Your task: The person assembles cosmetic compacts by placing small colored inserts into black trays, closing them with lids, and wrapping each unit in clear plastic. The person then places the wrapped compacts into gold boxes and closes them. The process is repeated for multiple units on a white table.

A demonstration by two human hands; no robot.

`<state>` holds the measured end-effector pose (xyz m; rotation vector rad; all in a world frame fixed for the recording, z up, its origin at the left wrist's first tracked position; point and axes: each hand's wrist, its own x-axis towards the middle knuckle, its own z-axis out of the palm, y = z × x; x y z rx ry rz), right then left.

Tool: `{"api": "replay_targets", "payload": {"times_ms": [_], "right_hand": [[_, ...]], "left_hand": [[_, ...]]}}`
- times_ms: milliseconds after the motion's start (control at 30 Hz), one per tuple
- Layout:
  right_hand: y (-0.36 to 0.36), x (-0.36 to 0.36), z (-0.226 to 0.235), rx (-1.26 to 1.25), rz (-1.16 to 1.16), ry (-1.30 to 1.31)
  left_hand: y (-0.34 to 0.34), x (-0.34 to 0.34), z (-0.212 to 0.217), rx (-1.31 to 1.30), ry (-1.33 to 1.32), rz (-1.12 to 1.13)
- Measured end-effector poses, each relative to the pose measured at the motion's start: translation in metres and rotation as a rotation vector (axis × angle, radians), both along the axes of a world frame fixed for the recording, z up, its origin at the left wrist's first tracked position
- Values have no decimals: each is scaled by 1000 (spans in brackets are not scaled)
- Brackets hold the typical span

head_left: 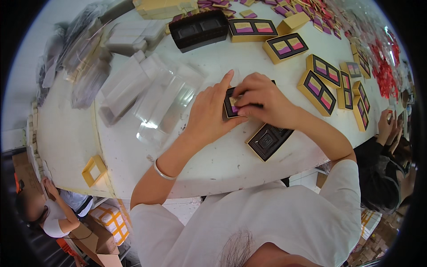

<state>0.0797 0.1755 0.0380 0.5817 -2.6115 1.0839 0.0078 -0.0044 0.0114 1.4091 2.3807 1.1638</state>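
My left hand (205,111) steadies a small box with a black insert (228,99), its thumb along the near edge and its index finger stretched past the far side. Over the same box, my right hand (262,95) is closed with its fingertips pressed on a purple-and-gold packet (235,107) in the insert; the fingers hide most of it. Close beneath my right wrist lies a black moulded tray (267,141). To the right stand gold boxes (316,92), each with a purple and a pink packet in black compartments.
Clear plastic covers (155,104) and stacked plastic sleeves (126,38) spread over the left side. A black tray stack (199,30) stands at the back near loose packets (311,13). A gold frame (94,171) lies front left. Other people (55,209) work at both sides.
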Motion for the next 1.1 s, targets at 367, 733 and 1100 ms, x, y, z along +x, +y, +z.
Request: {"api": "replay_targets", "payload": {"times_ms": [367,733,1100], "right_hand": [[25,-34,15,132,254,-337],[141,-199,-7,509,-629,-347],[34,31,87,60,-176,-312]], "left_hand": [[1,4,5,-8,30,38],[3,1,3,69,102,9],[1,-1,-4,129,319,-5]]}}
